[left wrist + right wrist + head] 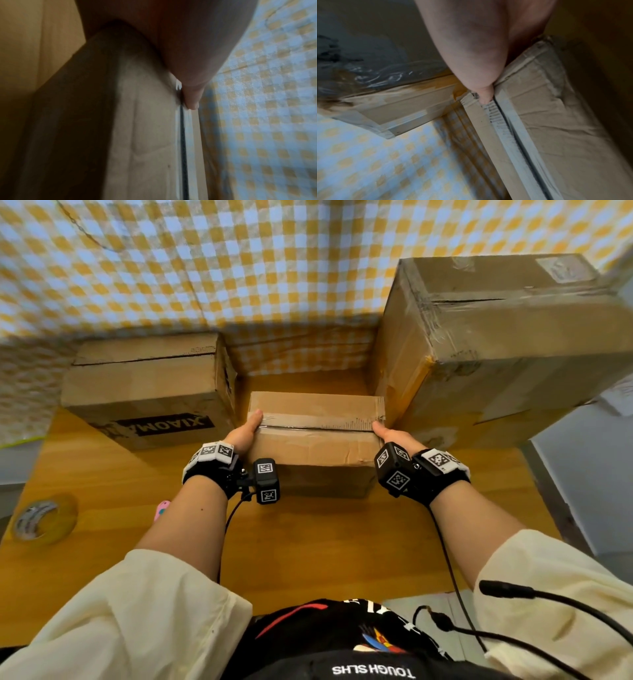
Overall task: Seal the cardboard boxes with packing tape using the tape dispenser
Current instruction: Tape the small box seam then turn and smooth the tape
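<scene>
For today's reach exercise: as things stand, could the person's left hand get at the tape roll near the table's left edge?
Probably yes. The left hand presses on the small cardboard box; the tape roll lies on the wooden table to its left, nearer the person, with nothing standing between.

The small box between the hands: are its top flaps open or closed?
Closed. On the small box both flaps lie flat, clear tape covers their seam, and the left hand and right hand press its ends.

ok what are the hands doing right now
Left hand: open, thumb pressing the left end of the tape on the small box.
Right hand: open, thumb pressing its right end.
</scene>
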